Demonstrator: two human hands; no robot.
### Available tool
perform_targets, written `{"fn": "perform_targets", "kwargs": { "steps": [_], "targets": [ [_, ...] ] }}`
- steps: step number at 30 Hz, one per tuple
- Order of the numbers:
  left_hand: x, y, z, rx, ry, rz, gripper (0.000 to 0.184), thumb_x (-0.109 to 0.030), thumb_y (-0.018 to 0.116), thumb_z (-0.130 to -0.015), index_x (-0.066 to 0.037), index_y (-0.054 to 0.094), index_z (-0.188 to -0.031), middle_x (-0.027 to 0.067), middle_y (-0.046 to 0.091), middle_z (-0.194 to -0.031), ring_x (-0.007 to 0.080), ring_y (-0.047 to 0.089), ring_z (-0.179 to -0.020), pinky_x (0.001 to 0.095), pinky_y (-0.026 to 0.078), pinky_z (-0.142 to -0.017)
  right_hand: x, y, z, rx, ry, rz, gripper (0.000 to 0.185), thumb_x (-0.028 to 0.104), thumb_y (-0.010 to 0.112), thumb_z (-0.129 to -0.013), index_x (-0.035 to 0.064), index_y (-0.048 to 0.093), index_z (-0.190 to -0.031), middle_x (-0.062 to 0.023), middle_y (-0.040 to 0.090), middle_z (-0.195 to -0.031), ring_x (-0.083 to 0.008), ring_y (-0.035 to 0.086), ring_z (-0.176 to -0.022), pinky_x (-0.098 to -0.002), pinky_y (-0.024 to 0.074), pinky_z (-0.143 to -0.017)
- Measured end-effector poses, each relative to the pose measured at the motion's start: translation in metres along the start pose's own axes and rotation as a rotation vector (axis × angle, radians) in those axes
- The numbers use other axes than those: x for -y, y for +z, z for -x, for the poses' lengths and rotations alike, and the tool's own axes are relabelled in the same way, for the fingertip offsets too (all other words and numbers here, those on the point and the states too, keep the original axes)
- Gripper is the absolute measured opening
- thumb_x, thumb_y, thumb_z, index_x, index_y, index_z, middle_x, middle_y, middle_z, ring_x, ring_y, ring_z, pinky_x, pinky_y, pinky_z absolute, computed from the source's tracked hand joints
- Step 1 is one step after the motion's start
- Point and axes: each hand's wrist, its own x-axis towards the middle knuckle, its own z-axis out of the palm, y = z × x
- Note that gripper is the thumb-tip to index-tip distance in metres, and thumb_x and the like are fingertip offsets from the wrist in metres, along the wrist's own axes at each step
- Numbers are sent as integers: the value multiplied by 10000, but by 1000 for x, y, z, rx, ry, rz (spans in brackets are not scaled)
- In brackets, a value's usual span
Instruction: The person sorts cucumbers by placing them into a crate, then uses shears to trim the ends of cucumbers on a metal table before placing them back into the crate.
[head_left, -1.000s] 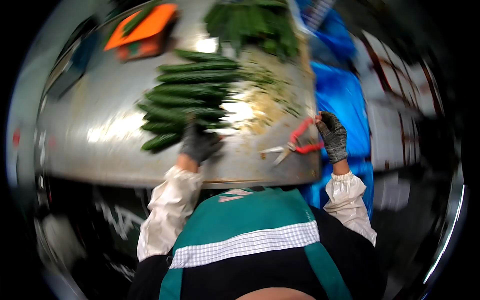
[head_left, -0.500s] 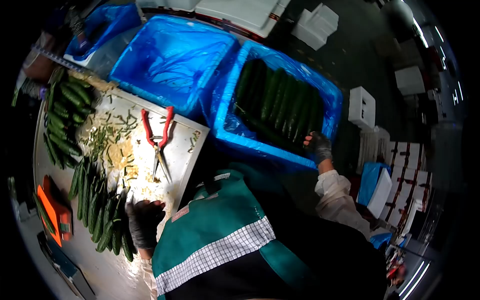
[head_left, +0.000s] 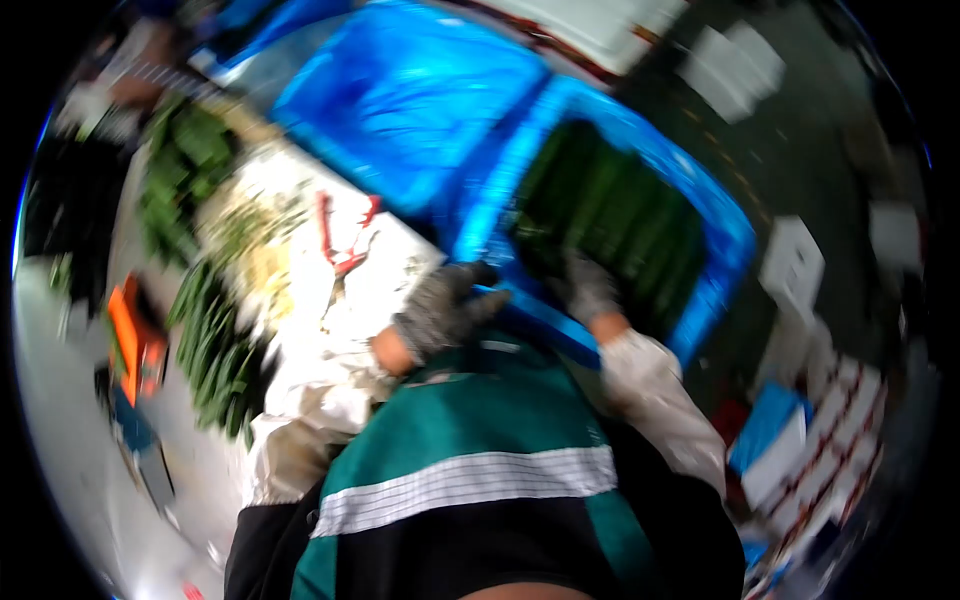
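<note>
My left hand (head_left: 445, 312): just short of twelve o'clock from my apron (head_left: 480, 420), near the blue-lined box (head_left: 728, 225); thumb and fingers apart.
My right hand (head_left: 590, 290): one o'clock, by the cucumbers (head_left: 612, 225); blurred, I cannot tell whether my fingers grip.
Cucumbers: one o'clock, side by side inside the box.
Red-handled snips (head_left: 349, 265): eleven o'clock, on the table (head_left: 400, 250).

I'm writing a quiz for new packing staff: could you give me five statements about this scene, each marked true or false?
1. The red-handled shears lie on the table. True.
2. The left hand grips those shears. False: they lie apart from it.
3. The right hand is at the box that holds cucumbers. True.
4. Both hands are bare. False: both wear gloves.
5. The orange item is inside a box. False: it sits on the table.
</note>
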Motion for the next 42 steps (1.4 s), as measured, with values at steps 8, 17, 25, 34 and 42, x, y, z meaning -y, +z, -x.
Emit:
{"fn": "perform_targets", "kwargs": {
  "steps": [8,17,25,34,42],
  "targets": [
    [84,-42,131,-778,-126,-58,139,-77,574,-797,28,573,-887,109,603,-727,168,587,-693,268,462,-644,-22,-117,21,-622,-176,-118,576,279,613,-777,-13,394,-1223,-191,490,-1132,-292,493,-1021,-361,391,-884],
    [93,-60,259,-1138,-106,-394,496,-181,717,-616,-11,515,-1035,148,550,-988,300,533,-925,361,420,-818,227,-59,4,270,-419,-1382,213,55,552,-799,70,535,-1011,-97,590,-926,-207,562,-822,-332,450,-780],
    [154,-46,297,-891,-288,-871,704,-362,716,-566,-65,445,-1144,140,491,-1057,312,469,-985,424,366,-843,333,174,45,1135,367,-1537,196,74,587,-790,4,480,-938,-147,531,-963,-282,526,-920,-437,468,-826],
    [248,-66,348,-777,-381,-947,500,-79,564,-693,-101,452,-1180,142,496,-997,310,472,-899,390,386,-772,395,180,76,1087,-509,-155,371,141,400,-858,79,423,-1224,-34,433,-1273,-193,433,-1130,-312,345,-947],
    [264,-70,355,-818,-167,-1199,410,-121,610,-732,-103,486,-1123,94,517,-1078,291,491,-1000,400,414,-823,311,135,56,1509,75,-1233,290,272,471,-856,15,506,-987,-130,599,-861,-264,610,-680,-348,479,-538]
  ]
}}
